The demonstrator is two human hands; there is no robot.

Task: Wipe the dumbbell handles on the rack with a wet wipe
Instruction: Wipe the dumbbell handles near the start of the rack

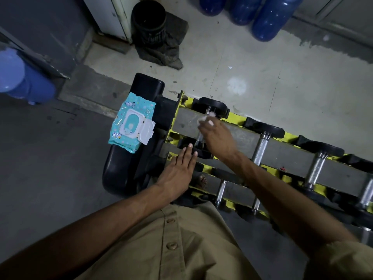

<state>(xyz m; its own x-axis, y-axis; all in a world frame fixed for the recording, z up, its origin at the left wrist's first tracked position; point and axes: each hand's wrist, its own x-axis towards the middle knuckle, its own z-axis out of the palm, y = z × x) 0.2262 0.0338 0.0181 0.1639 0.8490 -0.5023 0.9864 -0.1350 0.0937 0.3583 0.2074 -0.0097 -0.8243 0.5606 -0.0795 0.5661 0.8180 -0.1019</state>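
A yellow and grey dumbbell rack (244,136) runs from the centre to the right edge, holding several black dumbbells with metal handles (260,147). My right hand (217,136) pinches a crumpled white wet wipe (206,118) against the far end of the leftmost dumbbell's handle, just below its black head (214,105). My left hand (178,170) lies flat with straight fingers on the near black head of that same dumbbell (198,153). A teal wet wipe pack (132,124) with its white lid flipped open rests on a black padded seat (129,158) left of the rack.
A black bin (149,23) on a dark cloth stands on the floor at the back. Blue water jugs (274,19) lie at the back right, another blue jug (24,77) at the left. A lower rack tier holds more dumbbells (221,190).
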